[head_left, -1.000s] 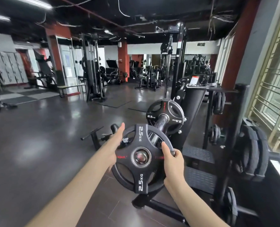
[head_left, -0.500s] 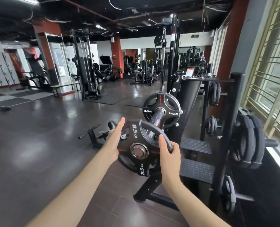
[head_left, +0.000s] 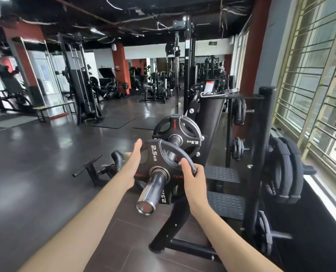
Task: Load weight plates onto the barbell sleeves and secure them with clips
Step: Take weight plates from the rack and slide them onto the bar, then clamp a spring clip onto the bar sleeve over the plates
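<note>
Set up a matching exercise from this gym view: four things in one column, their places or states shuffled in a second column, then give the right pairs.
Things:
1. near 2.5 kg plate
2. far 2.5 kg plate
3. left hand
4. right hand

Places or states:
A. flat and open against the near plate's left edge
B. threaded on the sleeve, chrome sleeve end sticking out toward the camera
C. fingers curled round the near plate's rim
D. farther along the same bar, beyond the near plate

Pairs: 1-B, 2-D, 3-A, 4-C
</note>
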Demonstrator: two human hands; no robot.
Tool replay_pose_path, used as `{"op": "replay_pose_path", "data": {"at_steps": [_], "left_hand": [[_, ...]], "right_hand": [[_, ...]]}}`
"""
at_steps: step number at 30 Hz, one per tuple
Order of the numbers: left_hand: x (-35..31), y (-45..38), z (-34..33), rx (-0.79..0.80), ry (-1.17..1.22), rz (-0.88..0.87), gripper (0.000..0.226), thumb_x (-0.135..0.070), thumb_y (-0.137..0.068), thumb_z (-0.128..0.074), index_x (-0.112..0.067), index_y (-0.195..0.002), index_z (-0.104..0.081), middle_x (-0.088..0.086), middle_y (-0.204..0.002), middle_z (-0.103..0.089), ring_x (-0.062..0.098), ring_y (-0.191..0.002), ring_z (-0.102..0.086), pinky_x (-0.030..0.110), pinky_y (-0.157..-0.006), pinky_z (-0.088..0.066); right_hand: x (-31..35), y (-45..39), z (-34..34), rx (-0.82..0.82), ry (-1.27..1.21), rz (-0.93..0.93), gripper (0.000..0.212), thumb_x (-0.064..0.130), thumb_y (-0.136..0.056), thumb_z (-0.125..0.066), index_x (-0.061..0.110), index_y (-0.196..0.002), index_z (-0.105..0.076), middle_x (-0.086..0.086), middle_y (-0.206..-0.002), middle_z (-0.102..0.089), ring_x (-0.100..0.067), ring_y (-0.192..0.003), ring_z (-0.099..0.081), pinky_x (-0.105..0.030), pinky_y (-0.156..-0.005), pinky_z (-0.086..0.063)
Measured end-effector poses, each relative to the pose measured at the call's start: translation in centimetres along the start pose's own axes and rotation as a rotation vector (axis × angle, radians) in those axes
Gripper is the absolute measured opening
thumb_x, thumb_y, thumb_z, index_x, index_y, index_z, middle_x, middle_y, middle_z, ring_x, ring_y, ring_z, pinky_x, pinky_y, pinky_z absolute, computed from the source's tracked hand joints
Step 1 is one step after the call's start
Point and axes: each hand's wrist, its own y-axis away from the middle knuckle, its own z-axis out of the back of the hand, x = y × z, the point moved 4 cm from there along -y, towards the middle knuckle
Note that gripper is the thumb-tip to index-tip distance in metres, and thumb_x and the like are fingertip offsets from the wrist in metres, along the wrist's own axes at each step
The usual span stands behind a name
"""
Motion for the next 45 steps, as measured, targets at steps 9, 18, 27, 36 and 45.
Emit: {"op": "replay_pose_path", "data": {"at_steps": [9, 18, 27, 36, 45], "left_hand": [[-2.5, -7.9, -6.0, 0.042, 0.019, -0.005, 0.092, -0.09, -0.071, -0.042, -0.023, -0.134, -0.042, 0.007, -0.154, -0.037, 0.031, -0.14, -0.037, 0.055, -0.116, -0.024], [-6.2, -15.8, -12.1, -0.013, -0.025, -0.133, 0.085, -0.077, -0.087, -0.041, -0.017, -0.147, -0.04, 0.011, -0.15, -0.045, 0.033, -0.132, -0.045, 0.049, -0.11, -0.034], [-6.8, -17.3, -12.8, -0.112, -0.157, -0.253, 0.043, -0.067, -0.095, -0.04, -0.026, -0.089, -0.052, 0.002, -0.114, -0.052, 0.026, -0.11, -0.044, 0.048, -0.11, -0.034], [-12.4, -13.3, -14.3, -0.375, -0.508, -0.466, 0.056, -0.034, -0.095, -0.051, -0.01, -0.145, -0.042, 0.013, -0.157, -0.029, 0.032, -0.143, -0.029, 0.05, -0.118, -0.023], [-23.0, -5.8, -37.0, -0.004, -1.116, -1.35, 0.043, -0.041, -0.101, -0.048, -0.015, -0.135, -0.054, 0.007, -0.15, -0.044, 0.025, -0.142, -0.036, 0.045, -0.118, -0.029]], "right_hand": [[-1.2, -12.0, -0.4, -0.011, 0.243, 0.117, 0.072, 0.053, -0.1, -0.049, 0.025, -0.16, -0.023, 0.0, -0.165, -0.027, -0.024, -0.153, -0.017, -0.049, -0.125, -0.016], [-1.8, -21.8, -0.5, 0.07, 0.345, 0.168, 0.072, 0.048, -0.103, -0.045, 0.018, -0.162, -0.016, 0.001, -0.169, -0.016, -0.016, -0.156, -0.011, -0.039, -0.127, -0.009], [-3.1, -21.7, -0.3, 0.057, 0.27, 0.208, 0.065, 0.044, -0.103, -0.046, 0.029, -0.16, -0.02, 0.016, -0.164, -0.022, 0.006, -0.146, -0.014, -0.023, -0.121, -0.014], [-0.7, -22.1, 3.1, 0.079, 0.258, 0.163, 0.069, 0.051, -0.099, -0.051, 0.02, -0.157, -0.031, 0.009, -0.155, -0.037, -0.008, -0.146, -0.032, -0.03, -0.121, -0.024], [4.2, -27.8, 12.0, -0.134, 0.089, -0.109, 0.024, 0.016, -0.102, -0.046, 0.015, -0.106, -0.069, -0.002, -0.093, -0.076, -0.015, -0.086, -0.069, -0.036, -0.081, -0.055]]}}
